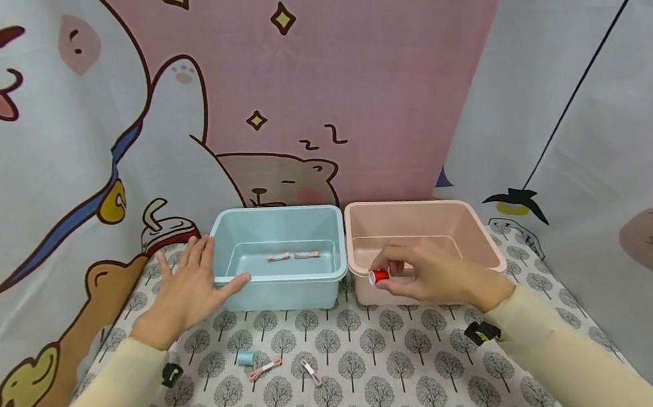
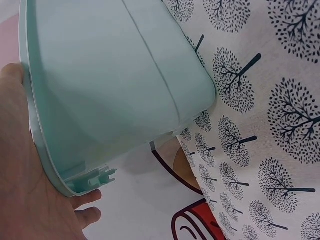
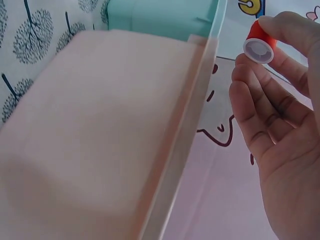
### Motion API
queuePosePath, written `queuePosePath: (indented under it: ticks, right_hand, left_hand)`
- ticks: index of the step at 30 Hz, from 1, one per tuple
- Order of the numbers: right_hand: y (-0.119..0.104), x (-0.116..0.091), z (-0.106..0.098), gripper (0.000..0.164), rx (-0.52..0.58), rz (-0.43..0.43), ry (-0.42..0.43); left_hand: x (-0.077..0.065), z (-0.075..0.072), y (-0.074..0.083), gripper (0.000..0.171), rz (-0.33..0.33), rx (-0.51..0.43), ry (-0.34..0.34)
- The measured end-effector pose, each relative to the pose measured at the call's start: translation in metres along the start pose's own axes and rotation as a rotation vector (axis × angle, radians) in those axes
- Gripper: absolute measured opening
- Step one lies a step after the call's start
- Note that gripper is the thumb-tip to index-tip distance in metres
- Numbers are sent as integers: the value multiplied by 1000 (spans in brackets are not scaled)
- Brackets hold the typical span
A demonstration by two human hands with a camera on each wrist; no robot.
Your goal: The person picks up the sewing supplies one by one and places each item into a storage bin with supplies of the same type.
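My right hand (image 1: 431,272) pinches a red thread spool (image 3: 260,42) with white ends between thumb and fingers. It hovers over the front rim of the pink bin (image 1: 411,204). My left hand (image 1: 185,293) rests against the left front corner of the light blue bin (image 1: 288,295), fingers spread and straight, thumb along the rim. Inside that bin lie two small pinkish bundles, a left bundle (image 1: 278,257) and a right bundle (image 1: 307,255). On the cloth in front are a light blue spool (image 1: 245,358), a reddish bundle (image 1: 265,369) and a pale pink one (image 1: 311,372).
The two bins stand side by side at the back of the table. A tree-print cloth (image 1: 379,399) covers the table. Behind it hangs a cartoon-print curtain (image 1: 358,59), close to the bins' far rims.
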State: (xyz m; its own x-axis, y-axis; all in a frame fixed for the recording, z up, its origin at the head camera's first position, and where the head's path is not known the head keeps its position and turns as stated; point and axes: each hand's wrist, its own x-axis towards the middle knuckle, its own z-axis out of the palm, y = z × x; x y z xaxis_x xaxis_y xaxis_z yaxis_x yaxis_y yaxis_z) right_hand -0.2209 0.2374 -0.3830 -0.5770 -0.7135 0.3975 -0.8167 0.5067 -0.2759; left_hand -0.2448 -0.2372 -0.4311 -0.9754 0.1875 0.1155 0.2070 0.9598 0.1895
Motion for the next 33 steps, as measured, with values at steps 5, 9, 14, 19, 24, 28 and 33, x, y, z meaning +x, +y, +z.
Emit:
queuePosePath:
  ticks: [5, 9, 14, 19, 24, 28, 33]
  right_hand:
    - [6, 4, -7, 22, -44, 51, -6]
    - [14, 8, -10, 20, -16, 23, -7]
    - [24, 12, -13, 19, 0, -28, 24]
    - [32, 15, -17, 18, 3, 1, 16]
    - [38, 19, -26, 17, -29, 67, -7]
    - [44, 24, -31, 14, -35, 126, -26]
    - [54, 30, -35, 15, -15, 162, -41]
  left_hand:
    - [0, 0, 0, 128, 4, 6, 5]
    - [1, 1, 0, 128, 7, 8, 8]
    - [0, 1, 1, 128, 6, 10, 8]
    - [-1, 0, 0, 128, 2, 11, 3]
    - [0, 0, 0, 129, 3, 12, 1]
    - [0, 0, 0, 129, 5, 12, 3]
    - [-1, 0, 0, 129, 3, 12, 3]
